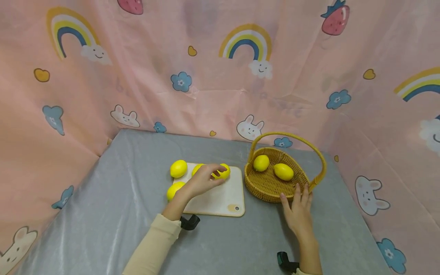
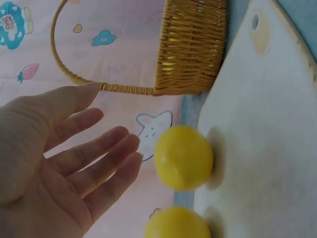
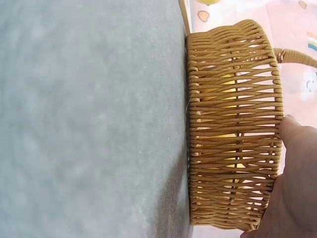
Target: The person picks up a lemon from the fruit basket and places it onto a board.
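Note:
My left hand [image 1: 203, 179] hovers over the white cutting board [image 1: 213, 202], fingers loosely bent. It is nearest to a yellow lemon [image 1: 225, 172], partly hidden behind the fingers. In the left wrist view a gap shows between the fingertips and that lemon [image 2: 183, 157], and the palm is bare. Another lemon [image 1: 197, 168] lies just left of it, partly covered by the hand. At the near rim of a wicker basket [image 1: 264, 194], my right hand [image 1: 299, 214] rests with its fingers fairly straight. Two lemons, one left [image 1: 261, 163] and one right [image 1: 283, 172], lie inside the basket.
At the board's left edge are two more lemons, one farther back [image 1: 178, 169] and one nearer [image 1: 174, 190], partly behind the left forearm. The basket's tall handle [image 1: 288, 134] arches upward. A grey cloth [image 1: 233, 244] covers the table, and a pink patterned curtain [image 1: 213, 103] encloses it.

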Demonstrator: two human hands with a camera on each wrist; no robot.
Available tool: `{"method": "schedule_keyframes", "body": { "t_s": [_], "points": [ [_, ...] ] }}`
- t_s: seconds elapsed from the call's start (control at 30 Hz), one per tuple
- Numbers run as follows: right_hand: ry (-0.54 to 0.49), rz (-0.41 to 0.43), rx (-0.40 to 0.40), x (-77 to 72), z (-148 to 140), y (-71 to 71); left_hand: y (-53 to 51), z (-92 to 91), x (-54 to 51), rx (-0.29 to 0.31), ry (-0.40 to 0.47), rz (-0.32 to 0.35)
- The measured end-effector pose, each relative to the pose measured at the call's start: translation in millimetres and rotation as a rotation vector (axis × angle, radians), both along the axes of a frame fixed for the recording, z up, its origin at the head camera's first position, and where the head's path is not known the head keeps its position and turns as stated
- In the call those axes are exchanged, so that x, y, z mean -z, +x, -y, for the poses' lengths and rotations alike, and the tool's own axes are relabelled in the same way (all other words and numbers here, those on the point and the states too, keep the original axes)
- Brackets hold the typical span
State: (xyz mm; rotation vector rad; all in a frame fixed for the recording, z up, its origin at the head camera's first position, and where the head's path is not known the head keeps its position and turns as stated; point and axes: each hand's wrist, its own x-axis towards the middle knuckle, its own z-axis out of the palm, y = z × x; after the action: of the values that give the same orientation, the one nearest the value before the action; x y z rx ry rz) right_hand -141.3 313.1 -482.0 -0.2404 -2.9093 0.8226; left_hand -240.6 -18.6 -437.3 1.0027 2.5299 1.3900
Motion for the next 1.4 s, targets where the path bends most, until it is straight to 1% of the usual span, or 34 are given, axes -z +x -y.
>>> {"method": "schedule_keyframes", "body": {
  "t_s": [0.17, 0.4, 0.67, 0.77, 0.83, 0.97, 1.1, 1.23, 1.4],
  "points": [
    [0.0, -0.011, -0.001, 1.0, -0.1, -0.5, -1.8, -14.4, 2.3, 0.033, -0.016, -0.001],
    [0.002, -0.026, -0.001, 2.1, 0.2, -1.1, -3.7, -36.0, -0.7, 0.08, -0.034, -0.018],
    [0.001, -0.026, -0.001, 2.8, -0.2, -0.6, -9.4, -55.3, -2.7, 0.127, -0.044, -0.038],
    [0.001, -0.029, -0.001, 3.0, -0.3, -0.4, -11.6, -61.3, -2.4, 0.137, -0.044, -0.043],
    [-0.001, -0.032, -0.002, 2.9, -0.1, -0.2, -12.9, -65.0, -1.6, 0.144, -0.038, -0.035],
    [-0.002, -0.036, -0.001, 2.6, 0.2, 0.2, -14.5, -71.8, -0.3, 0.144, -0.043, -0.016],
    [-0.004, -0.039, 0.001, 2.6, 0.3, 0.5, -15.2, -78.3, -1.0, 0.145, -0.06, -0.016],
    [-0.008, -0.042, 0.003, 2.4, -0.1, 0.7, -17.6, -86.4, -2.2, 0.157, -0.066, -0.042],
    [-0.004, -0.032, -0.004, 0.4, -0.1, 0.8, -22.6, -98.8, -2.7, 0.162, -0.075, -0.095]
  ]
}}
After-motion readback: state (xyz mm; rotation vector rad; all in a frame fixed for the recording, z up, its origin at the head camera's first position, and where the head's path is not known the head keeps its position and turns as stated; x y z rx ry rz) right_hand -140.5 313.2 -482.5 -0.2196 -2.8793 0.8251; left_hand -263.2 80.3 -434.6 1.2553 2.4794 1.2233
